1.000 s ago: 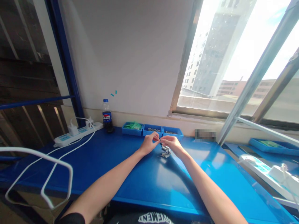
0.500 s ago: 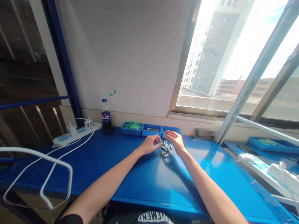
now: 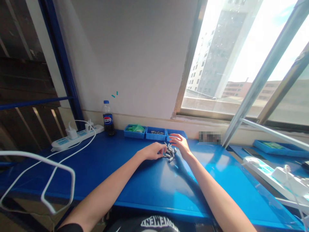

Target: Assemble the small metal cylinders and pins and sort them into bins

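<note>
Metal parts (image 3: 170, 154) lay on the table (image 3: 149, 183) between the left hand (image 3: 154, 151) and right hand (image 3: 180, 143). Neither grip could be determined: the left fingertips were obscured beside the pile; the right hand partly covered the far right bin (image 3: 183, 132).

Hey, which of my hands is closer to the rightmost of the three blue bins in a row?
Your right. The right hand is just in front of that bin, overlapping it in view; the left hand is farther left, beside the metal pieces.
</note>
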`<action>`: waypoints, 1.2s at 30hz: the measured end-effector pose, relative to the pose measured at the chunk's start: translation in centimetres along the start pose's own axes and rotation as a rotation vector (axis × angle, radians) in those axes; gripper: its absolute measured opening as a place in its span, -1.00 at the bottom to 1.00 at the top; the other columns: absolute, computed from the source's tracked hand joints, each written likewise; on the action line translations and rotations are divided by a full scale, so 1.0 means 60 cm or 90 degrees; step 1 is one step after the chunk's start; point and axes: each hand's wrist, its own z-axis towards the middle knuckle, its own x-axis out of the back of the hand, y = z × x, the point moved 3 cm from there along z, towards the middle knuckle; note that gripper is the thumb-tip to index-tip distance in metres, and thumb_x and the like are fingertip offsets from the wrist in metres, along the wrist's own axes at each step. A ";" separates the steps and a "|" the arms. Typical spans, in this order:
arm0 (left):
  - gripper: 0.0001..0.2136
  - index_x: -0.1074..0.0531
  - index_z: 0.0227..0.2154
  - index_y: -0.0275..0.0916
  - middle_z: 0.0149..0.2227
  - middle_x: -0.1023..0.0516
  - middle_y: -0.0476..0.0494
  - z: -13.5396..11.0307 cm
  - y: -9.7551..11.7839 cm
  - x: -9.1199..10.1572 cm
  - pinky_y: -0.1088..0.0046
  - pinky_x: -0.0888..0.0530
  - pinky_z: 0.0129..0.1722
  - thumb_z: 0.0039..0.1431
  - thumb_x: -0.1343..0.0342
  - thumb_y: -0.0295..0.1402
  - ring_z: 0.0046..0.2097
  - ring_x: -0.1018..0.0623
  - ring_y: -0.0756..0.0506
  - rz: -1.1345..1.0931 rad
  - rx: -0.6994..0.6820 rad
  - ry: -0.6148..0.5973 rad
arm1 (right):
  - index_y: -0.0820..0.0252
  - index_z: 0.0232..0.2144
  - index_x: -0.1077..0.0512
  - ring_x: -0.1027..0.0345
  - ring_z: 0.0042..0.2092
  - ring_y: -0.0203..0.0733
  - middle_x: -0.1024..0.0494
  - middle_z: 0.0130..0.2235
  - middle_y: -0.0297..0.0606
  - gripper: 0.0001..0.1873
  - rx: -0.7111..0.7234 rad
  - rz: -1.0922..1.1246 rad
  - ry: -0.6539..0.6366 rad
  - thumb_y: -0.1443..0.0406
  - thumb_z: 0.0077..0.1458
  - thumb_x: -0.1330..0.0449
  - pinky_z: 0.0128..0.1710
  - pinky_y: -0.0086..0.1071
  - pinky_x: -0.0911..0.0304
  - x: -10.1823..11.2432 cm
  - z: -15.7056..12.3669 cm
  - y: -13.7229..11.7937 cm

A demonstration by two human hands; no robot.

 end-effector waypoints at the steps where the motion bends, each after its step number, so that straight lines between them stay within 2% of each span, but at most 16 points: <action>1: -0.82 -0.48 -0.18 -0.21 -0.34 -0.59 -0.02 -0.002 -0.005 0.002 0.52 -0.34 -0.32 0.14 -0.24 -0.45 -0.32 -0.53 -0.04 -0.003 0.008 0.003 | 0.10 -0.05 -0.53 -0.60 -0.13 -0.01 -0.68 -0.09 -0.16 -0.53 -0.003 -0.001 0.000 0.15 -0.05 -0.36 -0.16 -0.21 -0.48 0.000 -0.001 -0.001; 6: -0.79 -0.50 -0.17 -0.22 -0.37 -0.58 -0.01 -0.003 -0.031 0.006 0.53 -0.39 -0.33 0.11 -0.25 -0.47 -0.35 -0.53 -0.03 -0.074 0.032 0.073 | 0.12 -0.04 -0.52 -0.59 -0.16 -0.03 -0.68 -0.09 -0.14 -0.50 -0.009 0.008 -0.010 0.12 -0.06 -0.37 -0.16 -0.21 -0.47 -0.001 -0.005 -0.003; 10: -0.89 -0.57 -0.32 -0.27 -0.37 -0.63 -0.08 0.004 -0.048 0.017 0.46 -0.51 -0.22 0.08 -0.31 -0.41 -0.31 -0.61 -0.06 -0.178 0.089 0.237 | 0.15 -0.10 -0.55 -0.58 -0.20 -0.05 -0.69 -0.17 -0.14 -0.55 -0.026 -0.026 -0.029 0.10 -0.04 -0.36 -0.17 -0.22 -0.45 -0.006 -0.008 -0.005; 13: -0.85 -0.59 -0.32 -0.28 -0.31 -0.68 -0.15 0.007 -0.055 0.027 0.38 -0.59 -0.13 0.06 -0.36 -0.33 -0.25 -0.66 -0.10 -0.281 0.120 0.342 | 0.17 -0.14 -0.57 -0.57 -0.22 -0.08 -0.69 -0.22 -0.16 -0.59 -0.033 -0.052 -0.079 0.08 -0.01 -0.35 -0.19 -0.26 -0.43 -0.015 -0.012 -0.009; 16: -0.79 -0.59 -0.28 -0.30 -0.27 -0.68 -0.18 0.007 -0.056 0.035 0.32 -0.62 -0.09 0.03 -0.39 -0.32 -0.21 -0.68 -0.12 -0.347 0.110 0.390 | 0.17 -0.12 -0.58 -0.56 -0.23 -0.10 -0.70 -0.23 -0.17 -0.58 -0.034 -0.048 -0.124 0.08 0.01 -0.36 -0.19 -0.28 -0.42 -0.025 -0.018 -0.012; 19: -0.73 -0.58 -0.21 -0.30 -0.20 -0.67 -0.22 0.005 -0.056 0.037 0.33 -0.63 -0.11 0.02 -0.40 -0.34 -0.16 -0.68 -0.13 -0.351 0.110 0.418 | 0.16 -0.07 -0.58 -0.57 -0.23 -0.10 -0.70 -0.22 -0.18 -0.55 -0.036 -0.026 -0.157 0.09 0.00 -0.38 -0.15 -0.26 -0.43 -0.035 -0.024 -0.011; 23: -0.60 -0.52 -0.06 -0.27 -0.16 -0.65 -0.21 0.004 -0.054 0.027 0.34 -0.63 -0.17 0.01 -0.41 -0.36 -0.24 -0.69 -0.11 -0.351 0.144 0.386 | 0.13 -0.10 -0.61 -0.58 -0.22 -0.08 -0.70 -0.23 -0.20 -0.56 -0.038 0.020 -0.179 0.11 -0.04 -0.44 -0.10 -0.23 -0.45 -0.050 -0.030 -0.006; 26: -0.62 -0.51 -0.06 -0.25 -0.16 -0.64 -0.18 0.005 -0.050 0.022 0.38 -0.61 -0.19 0.03 -0.37 -0.36 -0.26 -0.68 -0.08 -0.318 0.146 0.351 | 0.15 -0.22 -0.64 -0.59 -0.24 -0.05 -0.69 -0.28 -0.19 -0.63 -0.042 0.018 -0.158 0.10 -0.08 -0.46 -0.08 -0.20 -0.47 -0.056 -0.029 -0.003; 29: -0.65 -0.47 -0.07 -0.23 -0.24 -0.61 -0.10 0.002 -0.046 0.026 0.44 -0.56 -0.24 0.07 -0.33 -0.32 -0.32 -0.63 -0.03 -0.231 0.137 0.331 | 0.16 -0.25 -0.64 -0.60 -0.24 -0.01 -0.69 -0.31 -0.17 -0.64 -0.039 -0.004 -0.122 0.10 -0.08 -0.45 -0.07 -0.15 -0.48 -0.051 -0.024 -0.002; 32: -0.69 -0.48 -0.14 -0.23 -0.33 -0.58 -0.05 -0.003 -0.042 0.032 0.47 -0.49 -0.29 0.08 -0.33 -0.24 -0.33 -0.56 -0.03 -0.125 0.097 0.246 | 0.15 -0.12 -0.61 -0.60 -0.10 0.03 -0.70 -0.15 -0.12 -0.56 0.008 0.016 -0.051 0.12 -0.07 -0.43 0.02 -0.14 -0.46 -0.032 -0.014 -0.006; 36: -0.77 -0.59 -0.28 -0.25 -0.29 -0.58 -0.11 -0.008 -0.040 0.025 0.48 -0.45 -0.23 0.04 -0.36 -0.24 -0.24 -0.55 -0.07 -0.035 0.022 0.080 | 0.06 0.21 -0.40 -0.49 0.14 0.05 -0.54 0.18 -0.09 -0.20 0.054 0.088 0.002 0.17 -0.11 -0.45 0.14 -0.13 -0.39 -0.004 -0.003 -0.009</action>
